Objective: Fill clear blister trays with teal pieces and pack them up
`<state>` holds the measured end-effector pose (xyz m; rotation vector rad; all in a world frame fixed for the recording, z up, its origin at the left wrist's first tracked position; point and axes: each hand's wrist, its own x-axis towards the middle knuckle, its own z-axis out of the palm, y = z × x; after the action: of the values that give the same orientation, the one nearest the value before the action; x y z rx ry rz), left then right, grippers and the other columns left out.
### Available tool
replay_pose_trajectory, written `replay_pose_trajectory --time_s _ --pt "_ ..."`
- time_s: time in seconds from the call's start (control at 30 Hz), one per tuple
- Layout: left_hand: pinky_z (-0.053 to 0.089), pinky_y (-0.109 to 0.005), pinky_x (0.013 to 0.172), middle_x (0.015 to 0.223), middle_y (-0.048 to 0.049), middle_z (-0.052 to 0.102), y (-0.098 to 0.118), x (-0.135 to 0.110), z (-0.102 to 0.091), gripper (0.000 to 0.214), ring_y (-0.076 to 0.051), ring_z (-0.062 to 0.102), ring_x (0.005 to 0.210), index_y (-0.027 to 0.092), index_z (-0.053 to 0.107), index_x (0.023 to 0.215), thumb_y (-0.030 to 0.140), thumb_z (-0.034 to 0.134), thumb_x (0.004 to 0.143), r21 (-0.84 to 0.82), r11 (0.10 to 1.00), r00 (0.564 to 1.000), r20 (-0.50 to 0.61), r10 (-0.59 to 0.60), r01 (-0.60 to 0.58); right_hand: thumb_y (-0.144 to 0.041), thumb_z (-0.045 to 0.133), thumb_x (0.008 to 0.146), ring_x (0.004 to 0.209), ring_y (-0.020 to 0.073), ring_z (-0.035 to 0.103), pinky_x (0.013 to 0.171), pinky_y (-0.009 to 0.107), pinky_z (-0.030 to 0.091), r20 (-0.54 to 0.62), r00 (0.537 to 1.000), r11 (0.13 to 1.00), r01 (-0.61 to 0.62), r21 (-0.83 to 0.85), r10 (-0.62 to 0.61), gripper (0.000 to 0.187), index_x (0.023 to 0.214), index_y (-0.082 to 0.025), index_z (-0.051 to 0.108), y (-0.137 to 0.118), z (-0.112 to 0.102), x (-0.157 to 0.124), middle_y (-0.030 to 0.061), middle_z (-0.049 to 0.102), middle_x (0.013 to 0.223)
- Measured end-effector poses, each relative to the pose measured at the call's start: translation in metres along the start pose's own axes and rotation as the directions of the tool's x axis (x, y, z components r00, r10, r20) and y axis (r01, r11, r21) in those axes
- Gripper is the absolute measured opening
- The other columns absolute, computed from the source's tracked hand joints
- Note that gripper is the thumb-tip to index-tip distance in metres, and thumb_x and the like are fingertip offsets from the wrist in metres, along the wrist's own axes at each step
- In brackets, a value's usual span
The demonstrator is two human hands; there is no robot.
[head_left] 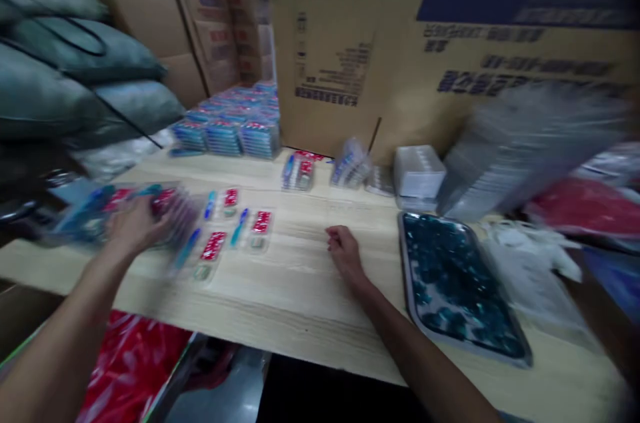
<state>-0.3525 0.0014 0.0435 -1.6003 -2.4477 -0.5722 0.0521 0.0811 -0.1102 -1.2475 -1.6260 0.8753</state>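
Your left hand covers blurred blister packs, grip unclear; your right hand rests empty, loosely curled, on the table.

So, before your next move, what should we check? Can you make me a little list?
1. Left hand on the fanned blister packs: ok.
2. Right hand empty, resting on the wooden table: ok.
3. Loose blister packs lying flat beside the left hand: ok.
4. Dark tray not touching the right hand: ok.
5. Labels on the fanned packs readable: not ok, too blurred.
6. Blurred grey stack at the right: cannot tell what it is.
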Motion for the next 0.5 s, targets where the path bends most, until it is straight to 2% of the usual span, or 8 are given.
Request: replay_pose_trajectory --time_s 0.07,0.13,0.2,0.27,0.33,0.4,0.43,0.5 --pt "0.040 -0.071 0.099 0.112 -0.0050 0.067 0.006 0.003 0.004 0.056 -0.044 0.045 0.130 0.023 0.053 0.112 0.063 0.054 0.072 0.057 0.994 0.995 -0.010 -0.098 0.098 -0.010 0.041 0.075 0.084 0.0174 0.061 0.075 0.031 0.053 -0.010 1.000 0.999 -0.006 -0.047 0.005 0.030 0.096 -0.019 0.060 -0.001 0.001 0.002 0.0051 0.063 0.091" --pt "0.036 -0.071 0.105 0.130 -0.0026 0.060 0.023 -0.004 0.006 0.058 -0.043 0.034 0.141 0.032 0.048 0.124 0.060 0.054 0.073 0.064 0.993 0.992 -0.082 -0.091 0.096 -0.007 0.039 0.076 0.085 0.0171 0.061 0.079 0.030 0.052 0.001 1.000 0.997 -0.001 -0.071 0.001 0.032 0.097 -0.018 0.061 -0.007 -0.002 0.002 0.0057 0.063 0.093" --pt "0.035 -0.067 0.110 0.137 0.0007 0.055 0.050 -0.020 0.011 0.054 -0.039 0.032 0.143 0.040 0.046 0.128 0.057 0.052 0.077 0.014 1.000 0.991 -0.132 0.029 -0.027 -0.003 0.040 0.076 0.094 0.0182 0.060 0.087 0.032 0.049 0.070 0.995 0.982 0.088 -0.170 -0.077 0.037 0.103 -0.018 0.062 -0.017 -0.010 0.003 0.0080 0.062 0.102" --pt "0.038 -0.061 0.112 0.135 0.0043 0.057 0.083 -0.041 0.022 0.042 -0.035 0.041 0.138 0.040 0.050 0.122 0.053 0.049 0.082 -0.050 0.980 0.976 -0.112 0.186 -0.192 -0.003 0.045 0.076 0.110 0.0229 0.054 0.096 0.037 0.044 0.168 0.976 0.897 0.196 -0.395 -0.140 0.044 0.114 -0.017 0.061 -0.028 -0.025 0.008 0.0122 0.059 0.118" --pt "0.043 -0.053 0.111 0.131 0.0017 0.061 0.119 -0.064 0.039 0.034 -0.032 0.052 0.129 0.033 0.058 0.114 0.049 0.048 0.085 -0.128 0.937 0.945 -0.016 0.326 -0.326 -0.005 0.050 0.077 0.120 0.0301 0.047 0.100 0.046 0.040 0.249 0.966 0.725 0.220 -0.652 -0.069 0.047 0.123 -0.015 0.058 -0.036 -0.043 0.015 0.0170 0.053 0.132" --pt "0.049 -0.046 0.105 0.125 -0.0063 0.066 0.154 -0.084 0.060 0.032 -0.030 0.060 0.119 0.025 0.065 0.108 0.043 0.048 0.088 -0.229 0.885 0.896 0.091 0.435 -0.406 -0.006 0.051 0.078 0.119 0.0330 0.046 0.097 0.049 0.041 0.303 0.951 0.593 0.205 -0.779 0.069 0.045 0.122 -0.013 0.057 -0.038 -0.059 0.018 0.0195 0.051 0.133" --pt "0.051 -0.043 0.101 0.121 -0.0084 0.068 0.171 -0.092 0.071 0.031 -0.028 0.063 0.115 0.023 0.067 0.106 0.039 0.048 0.089 -0.282 0.850 0.858 0.137 0.495 -0.445 -0.005 0.050 0.078 0.117 0.0325 0.048 0.094 0.048 0.042 0.343 0.933 0.565 0.226 -0.793 0.108 0.044 0.120 -0.014 0.058 -0.038 -0.066 0.016 0.0192 0.052 0.131" --pt "0.054 -0.038 0.097 0.117 -0.0095 0.070 0.203 -0.106 0.093 0.031 -0.024 0.066 0.109 0.021 0.069 0.108 0.029 0.043 0.092 -0.357 0.797 0.800 0.184 0.571 -0.487 -0.002 0.048 0.078 0.111 0.0298 0.051 0.090 0.044 0.045 0.441 0.892 0.575 0.313 -0.756 0.095 0.043 0.117 -0.015 0.059 -0.034 -0.076 0.003 0.0163 0.055 0.125"
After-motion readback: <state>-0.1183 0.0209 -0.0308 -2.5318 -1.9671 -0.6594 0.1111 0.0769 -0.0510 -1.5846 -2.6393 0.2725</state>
